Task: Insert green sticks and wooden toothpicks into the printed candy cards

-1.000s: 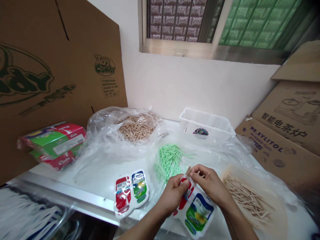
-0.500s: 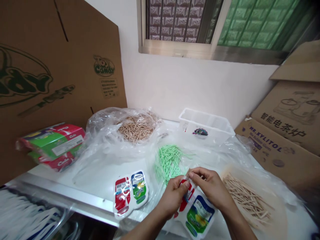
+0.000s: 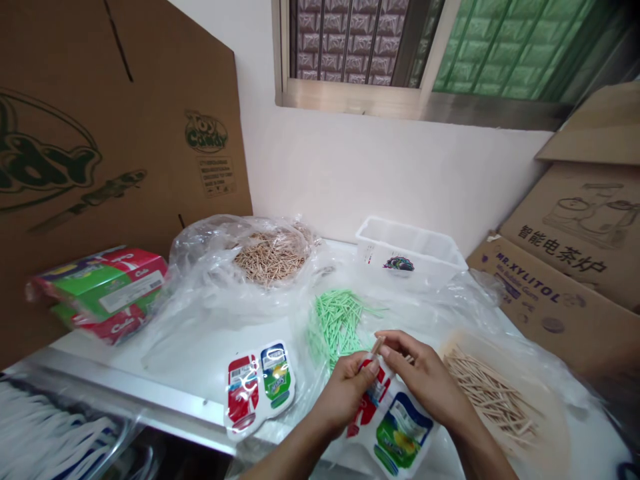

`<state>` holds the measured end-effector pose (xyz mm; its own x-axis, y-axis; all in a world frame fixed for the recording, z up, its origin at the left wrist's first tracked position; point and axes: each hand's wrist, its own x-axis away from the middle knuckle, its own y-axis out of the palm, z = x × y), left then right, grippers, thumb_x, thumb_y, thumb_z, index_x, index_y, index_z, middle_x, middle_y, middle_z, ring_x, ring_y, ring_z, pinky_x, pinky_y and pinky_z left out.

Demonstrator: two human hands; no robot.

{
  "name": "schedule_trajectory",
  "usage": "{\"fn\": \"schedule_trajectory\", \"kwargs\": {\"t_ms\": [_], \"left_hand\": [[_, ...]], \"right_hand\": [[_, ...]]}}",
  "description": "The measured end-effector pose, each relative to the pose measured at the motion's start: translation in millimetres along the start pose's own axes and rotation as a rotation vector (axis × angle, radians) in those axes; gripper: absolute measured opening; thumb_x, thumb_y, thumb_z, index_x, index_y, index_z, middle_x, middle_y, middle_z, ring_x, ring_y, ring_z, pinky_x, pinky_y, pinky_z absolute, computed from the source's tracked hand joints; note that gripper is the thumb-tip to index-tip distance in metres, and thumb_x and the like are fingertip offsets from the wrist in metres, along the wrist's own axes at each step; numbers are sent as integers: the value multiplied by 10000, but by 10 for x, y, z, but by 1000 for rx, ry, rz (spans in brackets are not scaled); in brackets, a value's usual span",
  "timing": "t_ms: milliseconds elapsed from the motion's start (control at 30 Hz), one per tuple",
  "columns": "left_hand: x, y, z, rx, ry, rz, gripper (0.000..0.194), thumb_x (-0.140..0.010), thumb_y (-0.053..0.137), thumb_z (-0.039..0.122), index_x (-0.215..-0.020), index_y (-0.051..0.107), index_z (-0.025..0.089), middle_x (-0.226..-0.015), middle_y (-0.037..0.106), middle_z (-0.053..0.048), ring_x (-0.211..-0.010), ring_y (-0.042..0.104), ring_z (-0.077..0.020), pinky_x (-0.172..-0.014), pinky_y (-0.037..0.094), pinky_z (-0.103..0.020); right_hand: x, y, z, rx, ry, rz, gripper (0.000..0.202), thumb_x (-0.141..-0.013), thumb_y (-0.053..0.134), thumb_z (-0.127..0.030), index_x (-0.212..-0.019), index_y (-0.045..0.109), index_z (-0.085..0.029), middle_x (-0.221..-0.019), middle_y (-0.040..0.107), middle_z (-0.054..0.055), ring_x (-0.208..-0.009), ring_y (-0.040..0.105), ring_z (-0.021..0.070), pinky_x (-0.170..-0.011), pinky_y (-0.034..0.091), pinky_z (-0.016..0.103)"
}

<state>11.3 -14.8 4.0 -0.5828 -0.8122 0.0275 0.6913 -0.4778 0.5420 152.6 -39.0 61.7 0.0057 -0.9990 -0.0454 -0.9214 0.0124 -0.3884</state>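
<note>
My left hand (image 3: 347, 390) pinches the upper left edge of a printed packet (image 3: 403, 433), red on one half and green and blue on the other. My right hand (image 3: 417, 373) is closed at the packet's top, with thumb and fingers round short tan sticks (image 3: 377, 345) that stand at the opening. Green sticks (image 3: 340, 320) lie in a pile just beyond my left hand. On the right, tan sticks (image 3: 490, 393) fill a shallow round container. A second packet (image 3: 260, 387) of the same print lies flat at the left.
Behind are a plastic bag of brown sticks (image 3: 273, 257) and a clear tub (image 3: 410, 247). Red and green boxes (image 3: 107, 290) in plastic stand at the left. Cardboard cartons (image 3: 530, 287) line the right, and a large carton (image 3: 165, 133) stands at the back left.
My right hand's fingers have shifted slightly at the packet's top, and the tan sticks there show more clearly. The view has moved a little.
</note>
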Motion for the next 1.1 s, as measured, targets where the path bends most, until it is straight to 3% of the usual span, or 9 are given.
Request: {"fn": "schedule_trajectory", "kwargs": {"t_ms": [67,200,433,600,767,867,933,1000,1100], "left_hand": [[4,6,1,28,-12,-20,329,-764,630,426,-787,597,100,-616,568,-24,-551,512,-103,-578,392,-222],[25,0,-6,46,-13,-18,322,-761,641,411,-779,601,92,-623,576,-30,-550,519,-99,-578,397,-217],[42,-20,27,-15,-8,13,362,-749,626,470,-711,557,116,-587,532,-5,-490,450,-74,-512,353,-193],[27,-48,61,-210,13,-34,385,-771,576,509,-715,550,129,-567,443,31,-495,388,-72,-493,310,-188],[68,-54,165,-376,119,-102,337,-805,563,450,-827,600,115,-668,488,7,-610,418,-94,-568,336,-199],[118,-37,266,-454,169,-98,295,-810,580,399,-924,627,131,-770,566,-20,-711,490,-123,-669,381,-220],[140,-44,326,-475,182,-77,288,-803,597,376,-965,634,141,-873,611,-47,-801,530,-151,-743,397,-239],[146,-78,371,-448,176,-55,302,-800,604,370,-1001,629,145,-923,631,-61,-839,551,-164,-770,408,-248],[139,-164,423,-337,173,-30,312,-811,588,381,-1021,615,152,-904,646,-55,-795,570,-152,-727,425,-234]], "right_hand": [[-5,11,-26,-54,-38,-28,274,-817,506,-376,-981,607,-181,-932,650,42,-871,585,186,-783,436,280],[-23,19,-41,-59,-48,-52,221,-825,489,-363,-820,604,-175,-788,629,16,-769,576,164,-709,444,256],[50,-42,-17,175,22,-15,181,-821,480,-315,-721,565,-190,-616,553,-44,-584,507,114,-523,389,196],[44,-58,-83,160,-104,39,202,-834,514,-343,-951,622,-219,-911,641,19,-822,580,157,-702,455,243],[-17,-23,-142,107,-256,70,165,-821,564,-347,-831,675,-225,-1079,601,61,-1024,546,197,-884,419,306],[-4,-42,-168,27,-305,161,128,-816,588,-337,-850,667,-242,-1192,553,53,-1124,495,208,-941,385,328],[22,-89,-168,-87,-342,310,116,-838,565,-331,-873,630,-242,-1086,597,50,-1050,538,192,-903,409,329],[57,-153,-141,-241,-359,441,114,-869,517,-338,-904,575,-246,-871,601,19,-828,582,151,-761,461,293],[114,-218,-52,-277,-291,457,151,-868,514,-366,-964,534,-252,-685,489,-38,-546,463,91,-516,406,203]]}}
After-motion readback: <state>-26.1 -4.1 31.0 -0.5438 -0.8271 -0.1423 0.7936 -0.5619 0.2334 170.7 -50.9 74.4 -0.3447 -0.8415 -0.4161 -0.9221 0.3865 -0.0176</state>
